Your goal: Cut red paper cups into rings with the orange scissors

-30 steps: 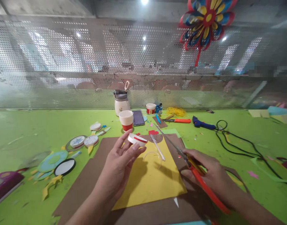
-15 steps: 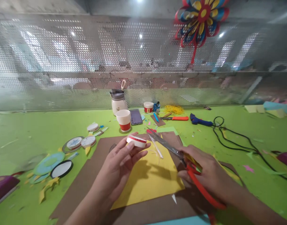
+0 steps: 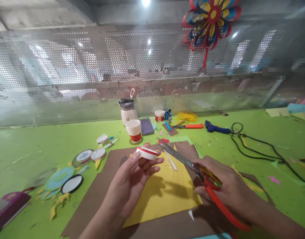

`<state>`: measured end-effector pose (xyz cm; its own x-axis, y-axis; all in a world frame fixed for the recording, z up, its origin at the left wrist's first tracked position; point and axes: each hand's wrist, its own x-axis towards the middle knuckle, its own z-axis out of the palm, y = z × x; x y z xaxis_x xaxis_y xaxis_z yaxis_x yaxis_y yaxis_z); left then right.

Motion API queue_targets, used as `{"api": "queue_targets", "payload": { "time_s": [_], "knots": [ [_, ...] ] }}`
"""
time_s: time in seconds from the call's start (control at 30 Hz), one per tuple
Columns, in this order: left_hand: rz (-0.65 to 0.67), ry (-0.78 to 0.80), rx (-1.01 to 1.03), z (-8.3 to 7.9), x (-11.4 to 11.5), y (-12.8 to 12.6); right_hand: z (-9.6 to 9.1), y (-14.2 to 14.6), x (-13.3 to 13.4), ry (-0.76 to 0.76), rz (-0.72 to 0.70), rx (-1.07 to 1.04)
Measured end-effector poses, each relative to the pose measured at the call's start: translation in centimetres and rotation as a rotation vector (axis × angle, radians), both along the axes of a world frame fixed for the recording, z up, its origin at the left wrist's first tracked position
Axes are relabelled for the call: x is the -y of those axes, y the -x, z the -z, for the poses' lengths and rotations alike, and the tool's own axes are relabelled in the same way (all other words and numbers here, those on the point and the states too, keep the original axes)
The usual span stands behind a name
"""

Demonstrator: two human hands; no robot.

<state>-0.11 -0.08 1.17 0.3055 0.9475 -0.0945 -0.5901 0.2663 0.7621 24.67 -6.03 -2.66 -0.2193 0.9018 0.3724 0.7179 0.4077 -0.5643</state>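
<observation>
Between the thumb and fingers of my left hand [image 3: 136, 176] is a shallow white cut-off paper cup piece [image 3: 148, 154] with a red band along its edge. My right hand [image 3: 223, 184] grips scissors [image 3: 183, 157] with red handles. Their blades point up and left, tips slightly parted, a little to the right of the cup piece and apart from it. Below both hands lies a yellow sheet [image 3: 164, 202] on brown cardboard [image 3: 92, 199]. A thin white stick [image 3: 172, 162] rests on the sheet, partly behind the blades.
A white and red paper cup [image 3: 134, 130], a bottle [image 3: 128, 111] and a phone [image 3: 147, 127] stand or lie behind. Rightward are an orange-handled knife [image 3: 194, 126] and a blue glue gun [image 3: 217, 128] with a black cord. Paper-craft discs [image 3: 84, 156] lie at left.
The view has shifted slightly, so the table things appear a little lower and further right. Both hands keep their holds, and the cup piece is tilted a bit more.
</observation>
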Motion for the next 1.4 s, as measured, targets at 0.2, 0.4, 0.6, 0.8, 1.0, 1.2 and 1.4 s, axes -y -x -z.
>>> {"api": "queue_targets", "payload": {
  "time_s": [0.2, 0.4, 0.6, 0.8, 1.0, 1.2, 1.4],
  "knots": [
    [0.022, -0.013, -0.013, 0.2, 0.0, 0.1, -0.4, 0.1, 0.0, 0.020, 0.000, -0.003],
    [0.046, -0.013, -0.023, 0.6, 0.3, -0.3, -0.5, 0.7, 1.0, 0.018, -0.006, 0.063],
    [0.153, -0.067, -0.005, 0.6, 0.5, -0.6, -1.3, 0.7, 1.3, -0.031, -0.055, 0.140],
    [0.207, -0.069, 0.032, 1.0, 0.5, -0.4, -1.7, 0.6, 1.6, -0.113, -0.058, 0.173],
    [0.215, -0.035, 0.054, 1.2, 0.7, -0.2, -1.6, 0.6, 1.6, -0.098, -0.064, 0.170],
    [0.212, -0.007, 0.060, 1.0, 0.8, -0.4, -1.7, 0.8, 1.7, -0.179, -0.057, 0.219],
    [0.188, 0.005, 0.074, 1.0, 0.8, -0.5, -1.8, 0.5, 2.0, -0.183, -0.056, 0.236]
  ]
}}
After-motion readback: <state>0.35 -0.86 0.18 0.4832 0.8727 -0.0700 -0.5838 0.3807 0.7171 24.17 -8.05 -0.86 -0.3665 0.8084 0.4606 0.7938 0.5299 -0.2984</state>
